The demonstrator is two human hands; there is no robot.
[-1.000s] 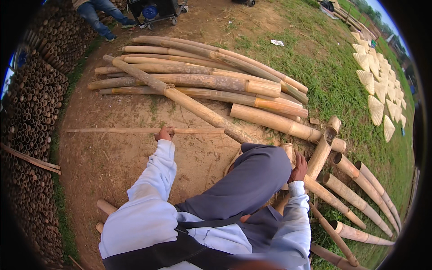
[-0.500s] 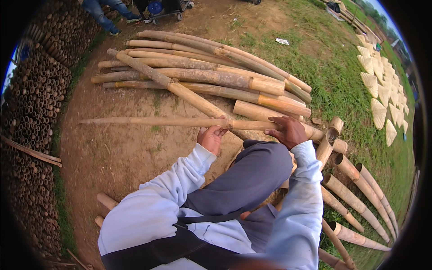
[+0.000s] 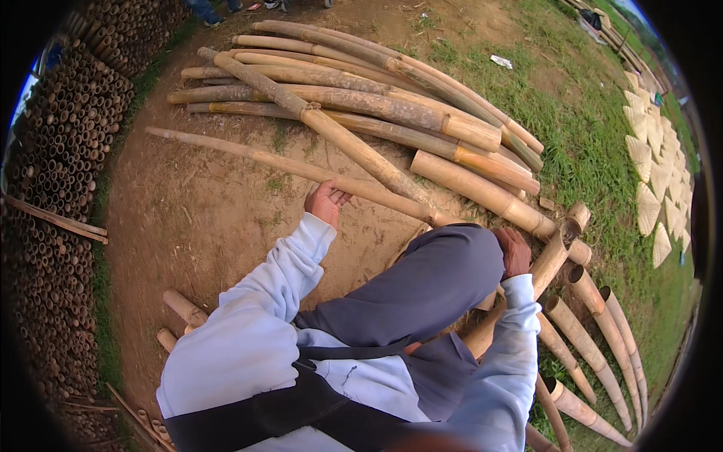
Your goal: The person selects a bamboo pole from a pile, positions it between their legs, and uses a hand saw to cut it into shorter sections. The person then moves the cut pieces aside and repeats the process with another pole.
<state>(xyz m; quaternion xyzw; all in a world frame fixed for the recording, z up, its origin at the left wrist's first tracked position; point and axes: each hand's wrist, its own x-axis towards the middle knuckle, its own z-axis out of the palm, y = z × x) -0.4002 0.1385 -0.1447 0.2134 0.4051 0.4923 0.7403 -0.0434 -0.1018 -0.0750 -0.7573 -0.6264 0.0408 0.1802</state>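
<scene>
A long, slender bamboo piece (image 3: 248,153) slants across in front of me, its far-left tip over the bare soil and its right end out of sight behind my bent knee (image 3: 452,260). My left hand (image 3: 325,202) holds it near its middle, thumb on top and fingers curled beneath. Beside the knee is my right hand (image 3: 514,252), fingers bent and mostly hidden, so whether it grips anything is unclear. Under the slender piece, a thicker bamboo pole (image 3: 354,147) runs diagonally from the pile toward my knee.
Several bamboo poles (image 3: 361,102) lie piled ahead. Open-ended bamboo tubes (image 3: 584,331) fan out at lower right, near an upright bamboo post (image 3: 553,260). A tall stack of cut bamboo (image 3: 60,211) lines the left. Pale woven pieces (image 3: 640,158) lie on grass at far right.
The bamboo piece has tilted, its right end dropping toward my knee and its left end rising. My right hand has come down from it to beside the knee; my left hand has shifted left.
</scene>
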